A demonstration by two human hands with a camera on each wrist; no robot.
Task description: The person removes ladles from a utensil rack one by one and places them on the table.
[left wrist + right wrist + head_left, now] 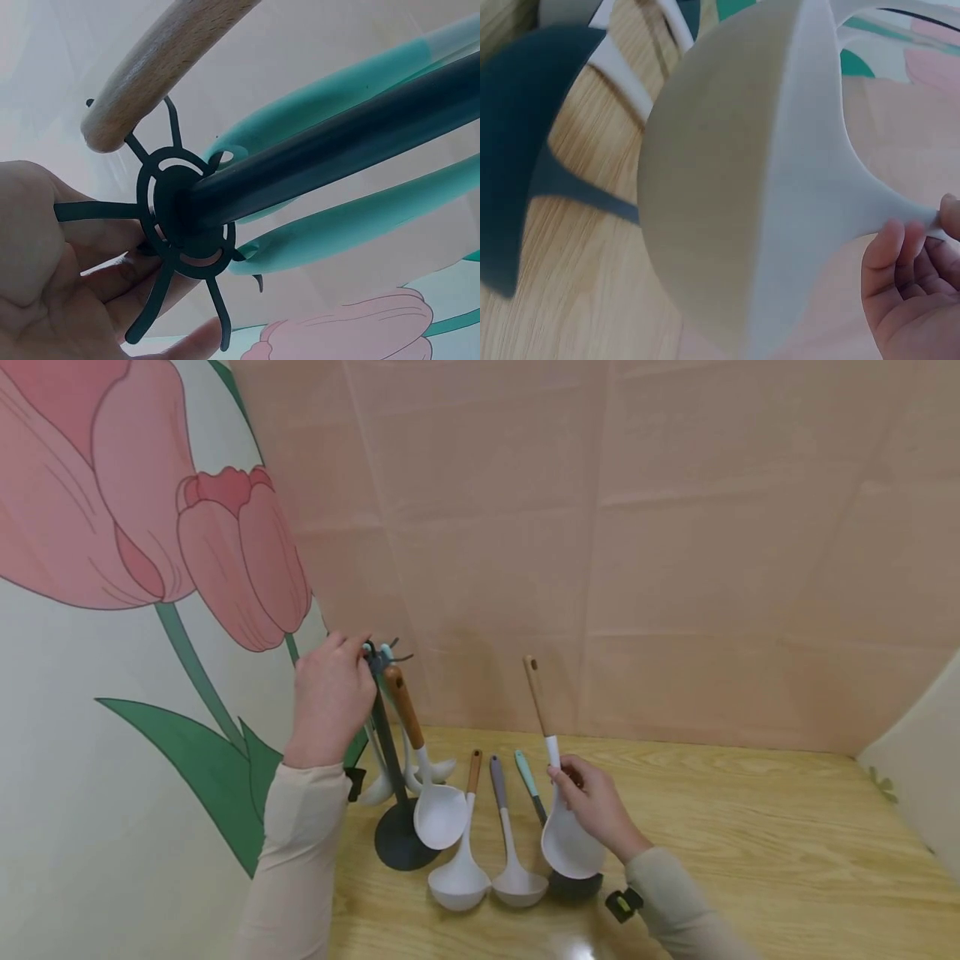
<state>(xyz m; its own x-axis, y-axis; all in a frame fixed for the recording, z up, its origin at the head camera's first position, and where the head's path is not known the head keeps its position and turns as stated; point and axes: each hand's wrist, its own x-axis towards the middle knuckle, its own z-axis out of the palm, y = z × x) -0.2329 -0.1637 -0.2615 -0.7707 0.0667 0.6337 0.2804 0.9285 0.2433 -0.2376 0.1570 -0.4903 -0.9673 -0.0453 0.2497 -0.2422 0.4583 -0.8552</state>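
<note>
My left hand point(330, 702) grips the top of a dark utensil stand point(384, 743); in the left wrist view its fingers point(120, 281) curl behind the hook ring point(146, 217). A white ladle with a wooden handle point(406, 706) hangs from the stand, and teal-handled utensils point(322, 244) hang beside it. My right hand point(596, 797) pinches the neck of another white ladle point(572, 847), its wooden handle pointing up. The right wrist view shows that ladle's large bowl point(712, 180) above the table, near a dark ladle bowl point(525, 142).
Between the hands lie a white ladle with a wooden handle point(460, 885), a white ladle with a purple-grey handle point(519, 887) and a dark ladle with a teal handle point(527, 772). The wooden table point(750, 835) meets a pink cloth backdrop point(675, 568); a tulip-patterned panel point(60, 760) borders the left.
</note>
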